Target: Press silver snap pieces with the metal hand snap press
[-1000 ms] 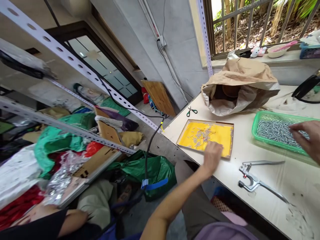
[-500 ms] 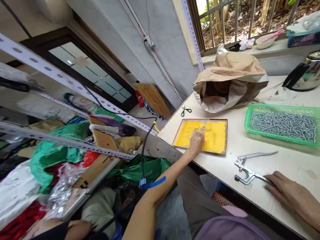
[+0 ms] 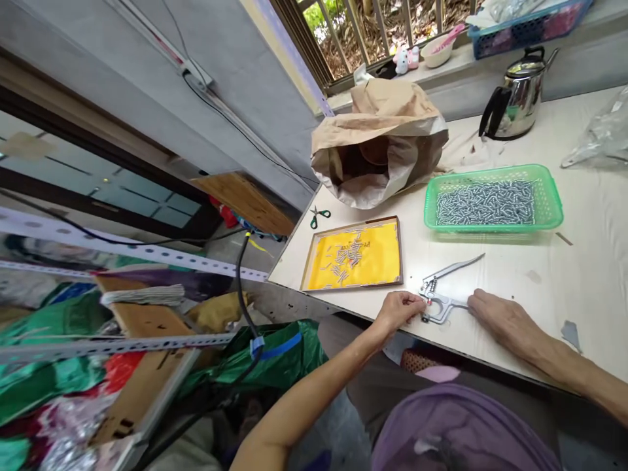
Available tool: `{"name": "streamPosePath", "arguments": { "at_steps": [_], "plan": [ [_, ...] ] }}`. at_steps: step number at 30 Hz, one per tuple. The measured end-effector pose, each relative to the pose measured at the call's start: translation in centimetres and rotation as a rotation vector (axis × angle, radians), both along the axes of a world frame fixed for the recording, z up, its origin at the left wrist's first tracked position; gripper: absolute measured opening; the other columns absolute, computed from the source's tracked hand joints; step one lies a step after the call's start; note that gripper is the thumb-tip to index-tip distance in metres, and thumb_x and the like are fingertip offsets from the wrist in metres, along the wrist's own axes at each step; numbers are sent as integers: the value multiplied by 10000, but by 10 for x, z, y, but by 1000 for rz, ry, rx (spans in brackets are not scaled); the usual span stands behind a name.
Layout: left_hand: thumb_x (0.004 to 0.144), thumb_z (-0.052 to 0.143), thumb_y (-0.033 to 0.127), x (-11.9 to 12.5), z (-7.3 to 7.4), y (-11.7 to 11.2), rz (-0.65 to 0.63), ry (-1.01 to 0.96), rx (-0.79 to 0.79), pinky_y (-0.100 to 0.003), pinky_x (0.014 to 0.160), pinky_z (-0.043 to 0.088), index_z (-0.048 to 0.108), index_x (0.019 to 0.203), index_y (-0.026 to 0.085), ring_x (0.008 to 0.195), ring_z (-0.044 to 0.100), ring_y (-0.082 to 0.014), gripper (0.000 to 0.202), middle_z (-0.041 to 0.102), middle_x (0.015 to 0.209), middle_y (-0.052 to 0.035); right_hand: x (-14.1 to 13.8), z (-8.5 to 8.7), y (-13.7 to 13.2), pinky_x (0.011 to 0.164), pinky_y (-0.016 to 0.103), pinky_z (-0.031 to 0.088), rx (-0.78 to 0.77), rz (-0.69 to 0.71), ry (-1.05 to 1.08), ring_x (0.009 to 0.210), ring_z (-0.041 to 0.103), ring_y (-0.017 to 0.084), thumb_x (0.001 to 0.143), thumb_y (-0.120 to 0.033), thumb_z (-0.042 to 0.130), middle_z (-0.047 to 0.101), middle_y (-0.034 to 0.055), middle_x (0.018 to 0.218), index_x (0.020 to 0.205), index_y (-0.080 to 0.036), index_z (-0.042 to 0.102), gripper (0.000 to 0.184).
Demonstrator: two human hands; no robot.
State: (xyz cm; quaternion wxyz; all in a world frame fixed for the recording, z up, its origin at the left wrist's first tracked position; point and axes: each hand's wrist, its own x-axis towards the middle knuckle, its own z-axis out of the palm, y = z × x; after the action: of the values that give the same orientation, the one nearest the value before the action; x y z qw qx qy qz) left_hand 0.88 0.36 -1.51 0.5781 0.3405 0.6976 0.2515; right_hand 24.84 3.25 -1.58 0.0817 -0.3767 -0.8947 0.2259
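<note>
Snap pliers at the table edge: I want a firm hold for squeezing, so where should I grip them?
Probably by the pliers' two long handles, splayed rightward from the head; come from the right, where the right hand lies. The left hand crowds the head.

Grey wall (image 3: 275, 85), barred window (image 3: 373, 26), white table (image 3: 589, 261)

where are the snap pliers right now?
Head view, near the table edge: snap pliers lie between left hand and right hand, just right of the yellow tray.

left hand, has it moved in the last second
Yes, the left hand came off the yellow tray toward the near table edge, at the pliers.
</note>
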Motion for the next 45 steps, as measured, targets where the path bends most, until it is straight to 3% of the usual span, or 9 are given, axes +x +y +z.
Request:
{"name": "streamPosePath", "arguments": {
  "at_steps": [6, 16, 20, 25, 28, 32, 38, 42, 45],
  "plan": [
    [711, 723, 228, 9, 4, 5, -43, 66, -155, -186, 388, 220, 678, 743, 86, 386, 330, -31, 152, 496, 480, 69, 4, -2, -2, 556, 274, 345, -7, 10, 61, 635, 491, 153, 912, -98, 298, 523, 21, 752, 731, -240, 355, 237],
    [716, 724, 241, 15, 7, 10, -250, 123, -314, -184, 381, 260, 643, 636, 109, 355, 390, -41, 175, 477, 424, 79, 14, -13, -2, 575, 275, 359, 103, 86, 44, 669, 490, 158, 893, -72, 345, 539, 32, 796, 792, -221, 464, 216],
    [750, 701, 234, 17, 7, 5, -238, 135, -330, -182, 365, 253, 581, 556, 122, 344, 383, -34, 254, 483, 424, 75, 16, -22, 4, 651, 317, 436, 173, 86, 0, 809, 552, 208, 920, -233, 467, 604, 85, 939, 935, -205, 553, 92],
    [770, 689, 201, 21, 11, 0, -189, 122, -332, -169, 357, 264, 590, 596, 117, 334, 393, -27, 217, 501, 436, 76, 16, -25, 28, 940, 478, 437, 300, 91, -79, 1298, 397, 380, 711, -493, 737, 442, 213, 1434, 1346, -150, 451, 776],
    [791, 661, 161, 24, 14, -3, -160, 113, -339, -162, 356, 285, 592, 617, 113, 326, 394, -25, 194, 498, 437, 79, 12, -25, 43, 1033, 530, 354, 293, 142, -144, 1351, 341, 386, 663, -568, 739, 464, 199, 1426, 1391, -165, 420, 892],
    [806, 649, 145, 26, 16, -6, -128, 94, -324, -159, 351, 295, 601, 649, 110, 322, 388, -22, 168, 497, 452, 82, 5, -18, 53, 1015, 537, 348, 261, 163, -182, 1236, 450, 387, 594, -614, 755, 541, 196, 1311, 1366, -150, 450, 951],
    [783, 699, 207, 23, 11, -6, -139, 89, -326, -163, 365, 306, 600, 666, 108, 335, 393, -25, 182, 507, 480, 72, -3, 0, 50, 794, 400, 417, 202, 134, -250, 964, 537, 299, 569, -495, 830, 609, 135, 1080, 1123, -156, 586, 694],
    [820, 669, 269, 19, 9, -11, -239, 162, -288, -186, 427, 363, 630, 720, 107, 395, 446, -51, 195, 519, 530, 53, -2, -2, 44, 765, 378, 397, 236, 116, -252, 922, 537, 279, 624, -439, 821, 616, 111, 1011, 1048, -172, 596, 548],
    [851, 640, 308, 21, 8, -18, -378, 462, 13, -237, 597, 471, 655, 767, 129, 630, 591, -127, 198, 604, 678, -5, 0, -7, 40, 748, 364, 401, 255, 118, -210, 882, 538, 261, 681, -385, 792, 616, 94, 961, 995, -181, 593, 424]
  ]
}}
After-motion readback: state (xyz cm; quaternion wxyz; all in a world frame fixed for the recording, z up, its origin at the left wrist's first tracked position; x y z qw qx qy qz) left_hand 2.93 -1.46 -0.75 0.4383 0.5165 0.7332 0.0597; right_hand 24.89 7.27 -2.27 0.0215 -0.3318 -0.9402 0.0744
